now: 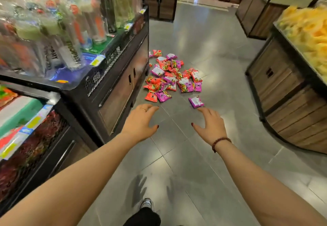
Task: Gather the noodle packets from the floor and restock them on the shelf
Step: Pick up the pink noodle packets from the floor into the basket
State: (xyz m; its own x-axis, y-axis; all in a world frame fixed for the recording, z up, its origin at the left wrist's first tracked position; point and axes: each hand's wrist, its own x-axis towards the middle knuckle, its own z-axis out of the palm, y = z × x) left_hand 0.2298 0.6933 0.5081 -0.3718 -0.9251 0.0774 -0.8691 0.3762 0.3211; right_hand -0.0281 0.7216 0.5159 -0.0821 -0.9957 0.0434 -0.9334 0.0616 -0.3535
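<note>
Gathering barely begun: empty, spread left hand (141,121) and right hand (210,124) reach toward glossy red-and-purple noodle packets (169,77) heaped on grey tiled floor (221,52); next, probably crouch and scoop.

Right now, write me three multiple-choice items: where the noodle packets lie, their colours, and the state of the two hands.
1. Where do the noodle packets lie?
A. on the floor beside the dark cabinet
B. on a shelf
C. in a basket

2. Their colours?
A. blue and green
B. red-orange and purple
C. all yellow

3. The left hand and right hand hold:
A. a packet each
B. a bottle
C. nothing

Answers: 1 A, they lie on grey tiles at the cabinet's foot; 2 B, the wrappers show both colours; 3 C, both hands are spread and empty.
</note>
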